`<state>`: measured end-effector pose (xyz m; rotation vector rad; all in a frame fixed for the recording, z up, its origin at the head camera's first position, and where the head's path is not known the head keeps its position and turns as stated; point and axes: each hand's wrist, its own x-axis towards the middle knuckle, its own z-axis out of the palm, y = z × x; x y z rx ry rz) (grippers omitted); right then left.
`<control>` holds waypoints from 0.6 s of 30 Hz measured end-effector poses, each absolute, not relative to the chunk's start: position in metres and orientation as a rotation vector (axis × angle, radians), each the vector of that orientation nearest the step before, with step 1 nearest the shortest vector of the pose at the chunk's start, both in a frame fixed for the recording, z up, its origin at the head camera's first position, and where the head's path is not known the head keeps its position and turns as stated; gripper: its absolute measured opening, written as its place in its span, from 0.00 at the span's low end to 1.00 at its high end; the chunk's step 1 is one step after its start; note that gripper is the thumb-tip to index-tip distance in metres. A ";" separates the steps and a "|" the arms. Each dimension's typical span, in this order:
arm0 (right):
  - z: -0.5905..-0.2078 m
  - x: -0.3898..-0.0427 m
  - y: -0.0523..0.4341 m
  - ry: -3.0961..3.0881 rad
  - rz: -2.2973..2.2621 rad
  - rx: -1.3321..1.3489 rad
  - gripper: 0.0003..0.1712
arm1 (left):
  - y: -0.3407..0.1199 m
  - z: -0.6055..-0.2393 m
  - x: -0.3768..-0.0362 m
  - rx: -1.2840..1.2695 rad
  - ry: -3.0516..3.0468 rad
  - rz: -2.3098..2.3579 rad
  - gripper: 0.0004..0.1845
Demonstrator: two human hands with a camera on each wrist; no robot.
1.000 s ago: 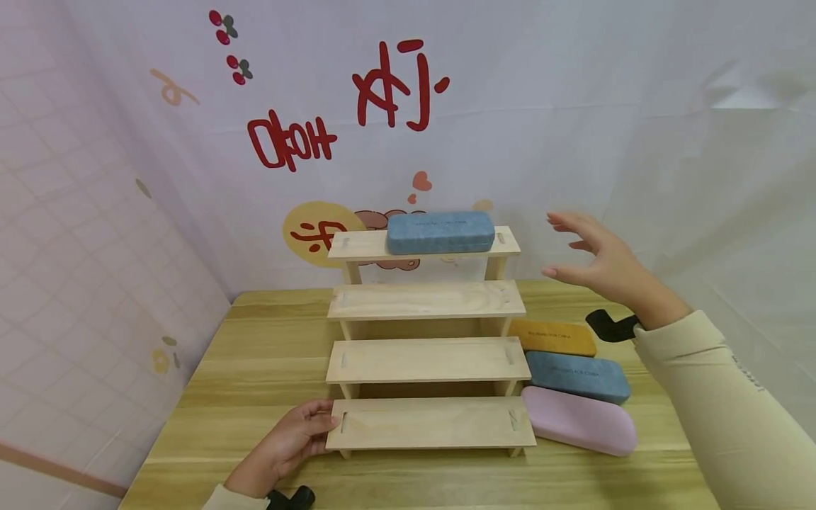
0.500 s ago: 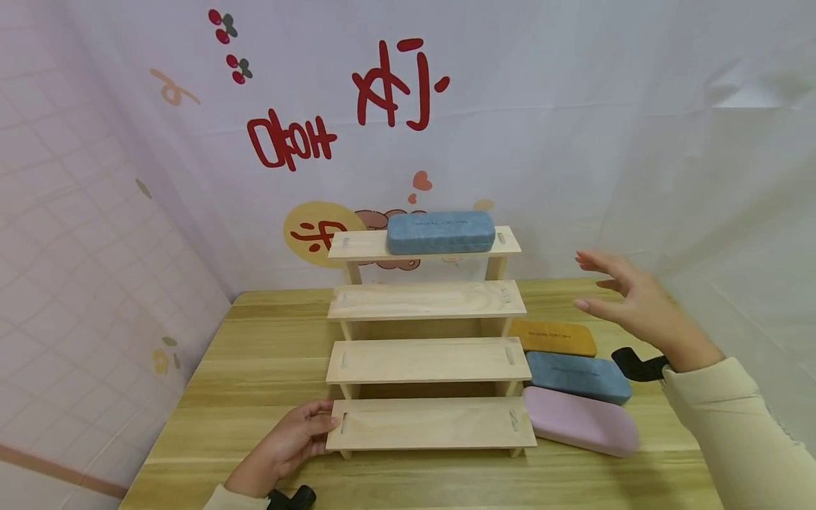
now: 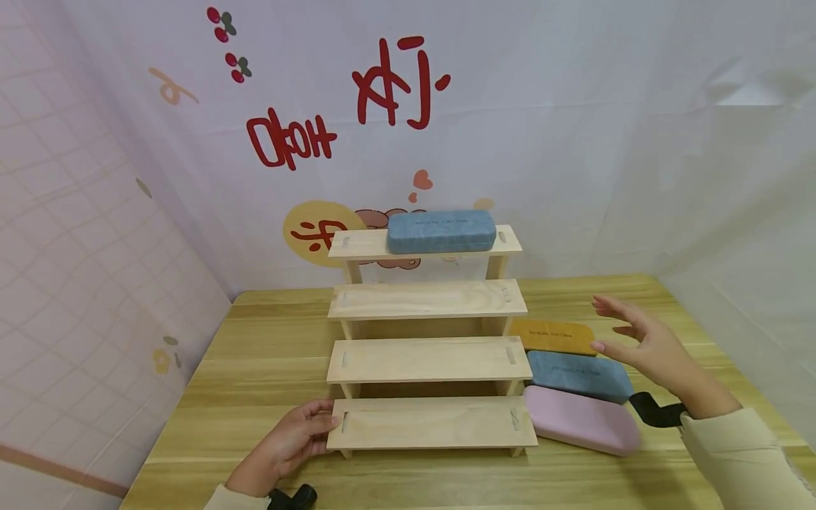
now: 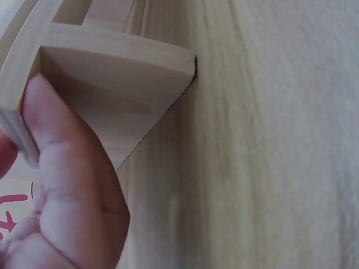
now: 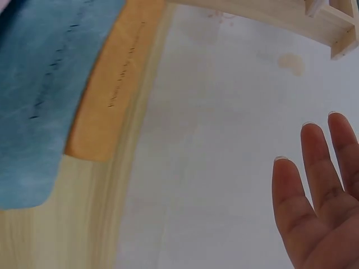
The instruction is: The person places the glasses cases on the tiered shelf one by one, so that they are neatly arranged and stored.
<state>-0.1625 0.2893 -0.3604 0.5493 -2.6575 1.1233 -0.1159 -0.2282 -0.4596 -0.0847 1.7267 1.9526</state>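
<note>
A four-tier stepped wooden rack [image 3: 427, 358] stands on the table, with a blue case [image 3: 441, 231] lying on its top tier. My left hand [image 3: 319, 425] holds the left end of the bottom tier; in the left wrist view the thumb [image 4: 61, 168] presses on the rack's board [image 4: 112, 73]. My right hand [image 3: 621, 329] hovers open, fingers spread, above an orange case [image 3: 553, 336] and a second blue case [image 3: 576, 375]. A pink case [image 3: 581, 419] lies nearest me. The right wrist view shows spread fingers [image 5: 314, 196], the orange case [image 5: 109, 95] and the blue case [image 5: 39, 84].
The wooden table [image 3: 255, 368] is closed in by a white printed backdrop [image 3: 574, 142] behind and on both sides. The rack's three lower tiers are bare. The cases lie in a row right of the rack, close to its right end.
My right hand has come down and toward me, from beside the rack's top tier to just above the cases on the table. The left hand has not moved.
</note>
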 end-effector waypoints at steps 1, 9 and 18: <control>-0.363 -0.160 0.290 -2.661 1.127 0.545 0.40 | -0.229 -0.459 -0.116 -0.086 1.726 1.951 0.31; -0.379 -0.141 0.298 -2.713 1.131 0.449 0.39 | -0.236 -0.461 -0.119 -0.011 1.697 1.960 0.34; -0.400 -0.123 0.305 -2.728 1.110 0.407 0.37 | -0.237 -0.455 -0.121 -0.070 1.715 1.936 0.33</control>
